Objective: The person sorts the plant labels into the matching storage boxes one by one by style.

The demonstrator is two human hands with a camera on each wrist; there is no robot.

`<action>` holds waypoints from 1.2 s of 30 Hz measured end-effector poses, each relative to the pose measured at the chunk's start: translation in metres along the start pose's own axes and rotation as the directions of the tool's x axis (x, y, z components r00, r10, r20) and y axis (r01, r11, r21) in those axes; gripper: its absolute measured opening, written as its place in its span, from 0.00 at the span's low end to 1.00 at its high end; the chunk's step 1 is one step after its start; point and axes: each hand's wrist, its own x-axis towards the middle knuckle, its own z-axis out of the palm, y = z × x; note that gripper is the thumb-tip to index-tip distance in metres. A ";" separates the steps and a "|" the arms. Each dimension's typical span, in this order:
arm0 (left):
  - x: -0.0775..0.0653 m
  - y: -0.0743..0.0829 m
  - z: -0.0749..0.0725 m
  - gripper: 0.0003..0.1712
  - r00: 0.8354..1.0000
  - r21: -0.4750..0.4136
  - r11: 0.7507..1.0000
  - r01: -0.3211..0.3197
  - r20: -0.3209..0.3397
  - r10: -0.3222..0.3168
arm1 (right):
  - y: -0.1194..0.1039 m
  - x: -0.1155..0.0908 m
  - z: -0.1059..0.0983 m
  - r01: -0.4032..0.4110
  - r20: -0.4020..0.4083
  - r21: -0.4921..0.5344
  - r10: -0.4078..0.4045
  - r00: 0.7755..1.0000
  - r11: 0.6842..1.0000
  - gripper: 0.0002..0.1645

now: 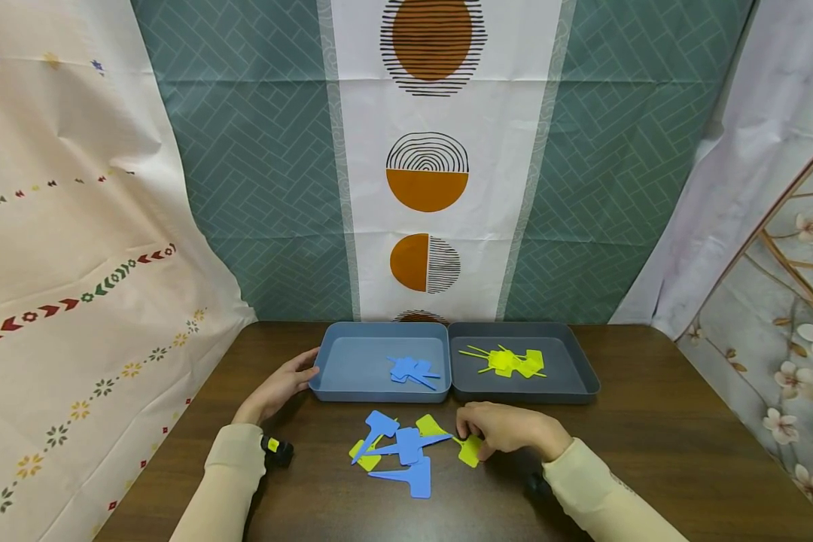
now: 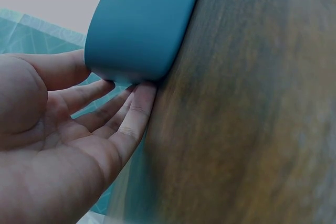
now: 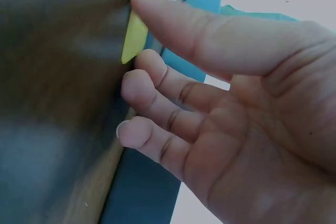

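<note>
My right hand (image 1: 508, 427) pinches a yellow T-shaped plant label (image 1: 470, 452) low over the table; in the right wrist view the thumb lies on the yellow label (image 3: 136, 35). Left of it is a loose pile on the wood: blue plant labels (image 1: 416, 477) overlap yellow ones (image 1: 430, 425). My left hand (image 1: 278, 388) rests its fingertips against the left end of the light blue tray (image 1: 352, 395), seen close in the left wrist view as a rounded blue wall (image 2: 136, 30). That tray holds several blue labels (image 1: 413, 370).
A dark grey tray (image 1: 576, 369) stands right beside the blue one and holds several yellow labels (image 1: 511, 361). Both trays sit at the back of the brown wooden table (image 1: 325, 512). Patterned cloths (image 1: 264, 188) hang behind and at the sides.
</note>
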 end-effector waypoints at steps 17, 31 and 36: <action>-0.001 0.001 0.000 0.35 1.000 0.010 1.000 0.006 -0.001 -0.006 | -0.009 -0.001 0.001 -0.189 -0.038 -0.018 0.188 0.981 0.982 0.25; 0.000 0.001 0.000 0.35 1.000 0.013 1.000 0.007 -0.002 -0.007 | -0.004 0.004 0.003 -0.159 -0.039 0.112 0.164 0.986 0.981 0.28; -0.001 0.001 0.001 0.35 1.000 0.012 1.000 0.004 -0.001 -0.003 | -0.004 0.004 0.003 -0.220 -0.063 0.072 0.225 0.972 0.973 0.26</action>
